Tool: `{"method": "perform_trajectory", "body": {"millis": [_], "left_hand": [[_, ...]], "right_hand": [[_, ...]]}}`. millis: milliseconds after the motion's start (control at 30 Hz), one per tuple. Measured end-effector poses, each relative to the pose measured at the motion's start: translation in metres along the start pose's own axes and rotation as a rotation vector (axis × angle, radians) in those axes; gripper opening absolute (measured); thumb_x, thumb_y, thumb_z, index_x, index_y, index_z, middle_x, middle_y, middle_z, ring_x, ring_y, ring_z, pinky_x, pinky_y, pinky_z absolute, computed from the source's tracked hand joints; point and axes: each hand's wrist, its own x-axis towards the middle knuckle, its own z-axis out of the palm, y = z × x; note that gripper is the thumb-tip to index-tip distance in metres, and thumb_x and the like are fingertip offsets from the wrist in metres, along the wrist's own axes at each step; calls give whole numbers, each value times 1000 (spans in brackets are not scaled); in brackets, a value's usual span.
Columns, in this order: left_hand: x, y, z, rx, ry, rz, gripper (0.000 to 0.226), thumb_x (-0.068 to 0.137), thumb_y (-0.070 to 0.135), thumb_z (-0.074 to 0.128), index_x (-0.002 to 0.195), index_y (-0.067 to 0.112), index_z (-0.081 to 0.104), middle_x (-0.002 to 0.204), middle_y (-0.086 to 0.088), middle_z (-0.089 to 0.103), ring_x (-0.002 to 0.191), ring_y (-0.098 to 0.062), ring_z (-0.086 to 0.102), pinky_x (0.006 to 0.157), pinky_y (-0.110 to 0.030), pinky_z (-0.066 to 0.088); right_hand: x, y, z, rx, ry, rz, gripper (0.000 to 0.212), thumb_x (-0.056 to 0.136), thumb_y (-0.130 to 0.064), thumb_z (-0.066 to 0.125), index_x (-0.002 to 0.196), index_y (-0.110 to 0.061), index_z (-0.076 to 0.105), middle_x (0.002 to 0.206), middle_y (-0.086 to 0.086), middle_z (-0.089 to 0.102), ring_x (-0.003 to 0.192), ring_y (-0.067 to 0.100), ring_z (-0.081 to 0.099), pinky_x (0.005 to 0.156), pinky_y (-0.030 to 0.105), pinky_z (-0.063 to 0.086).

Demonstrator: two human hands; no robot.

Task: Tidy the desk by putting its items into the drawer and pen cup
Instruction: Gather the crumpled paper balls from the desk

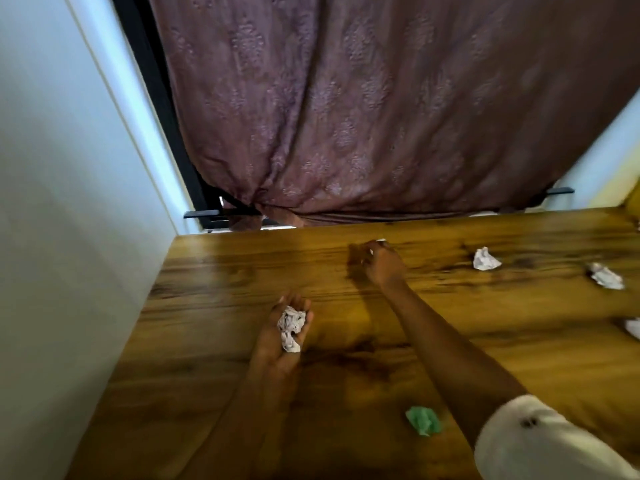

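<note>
On the wooden desk point(225, 282), my left hand point(284, 336) lies palm up and cups crumpled white paper point(290, 326). Farther back, my right hand point(379, 263) reaches forward with its fingers curled; a bit of white paper point(380, 241) shows at the fingertips, and whether it is gripped is unclear. Loose crumpled white papers lie to the right: one point(485, 259) near the back, another point(606, 276) by the right edge, a third point(633, 328) cut off by the frame. A crumpled green paper point(423, 420) sits near the front. No drawer or pen cup is in view.
A brown patterned curtain point(363, 116) hangs behind the desk's far edge. A white wall point(69, 202) runs along the desk's left side. A dark rail point(207, 213) crosses below the curtain.
</note>
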Motion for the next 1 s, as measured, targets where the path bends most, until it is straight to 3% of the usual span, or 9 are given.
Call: {"method": "perform_trajectory", "body": {"millis": [133, 233, 367, 500, 600, 700, 833, 900, 1000], "left_hand": [[28, -27, 9, 5, -66, 30, 71, -1, 15, 96, 67, 8, 78, 78, -9, 74, 68, -25, 72, 56, -36, 59], [41, -48, 16, -20, -76, 45, 72, 5, 16, 98, 74, 10, 79, 84, -8, 75, 73, -25, 73, 59, -36, 60], [50, -73, 29, -48, -63, 36, 69, 17, 15, 98, 83, 9, 78, 94, -9, 74, 81, -26, 72, 67, -40, 60], [47, -95, 41, -25, 0, 66, 52, 61, 26, 78, 109, 14, 64, 104, -4, 72, 88, -20, 72, 71, -41, 60], [33, -110, 50, 11, 5, 121, 47, 66, 35, 69, 108, 16, 66, 91, 2, 74, 81, -11, 72, 65, -28, 59], [26, -117, 49, -44, -81, 133, 57, 52, 32, 88, 105, 16, 73, 110, -6, 71, 95, -20, 70, 79, -39, 58], [14, -123, 43, -121, -101, 101, 93, 37, 27, 95, 122, 15, 61, 122, -15, 62, 100, -34, 66, 72, -47, 58], [6, -124, 37, -137, -71, 96, 83, 42, 26, 93, 118, 13, 61, 117, -14, 65, 99, -31, 64, 73, -44, 58], [-3, -121, 28, -147, -28, 98, 71, 34, 22, 94, 98, 11, 66, 85, -9, 71, 66, -20, 69, 47, -31, 57]], "right_hand": [[49, 29, -4, -205, -160, -3, 49, 93, -20, 50, 141, -21, 39, 151, 10, 31, 132, 35, 36, 103, 41, 41], [70, 42, -1, -225, -247, -66, 38, 92, -23, 50, 130, -19, 52, 133, 13, 53, 118, 34, 52, 94, 37, 49], [50, 44, -19, 39, -106, -152, 24, 85, -20, 59, 106, -14, 69, 109, 13, 69, 98, 33, 63, 77, 33, 49], [-14, 31, -59, 427, -139, -171, 40, 82, -20, 71, 121, -17, 63, 115, 4, 55, 99, 15, 55, 84, 22, 43], [-66, 28, -75, 539, -298, -162, 45, 80, -27, 73, 122, -25, 57, 120, -4, 55, 104, 12, 57, 92, 30, 50], [-99, 24, -74, 463, -344, -135, 40, 78, -36, 74, 111, -27, 53, 111, -11, 61, 99, 9, 60, 85, 29, 51], [-125, 27, -63, 269, -187, -241, 35, 77, -46, 70, 103, -25, 60, 92, -22, 52, 105, 11, 51, 86, 31, 44], [-134, 29, -61, 161, -140, -324, 36, 78, -51, 66, 105, -27, 64, 109, -14, 57, 116, 15, 43, 87, 32, 38], [-146, 32, -72, 171, -209, -366, 42, 81, -52, 62, 117, -33, 63, 131, -10, 46, 125, 13, 33, 97, 34, 36]]}}
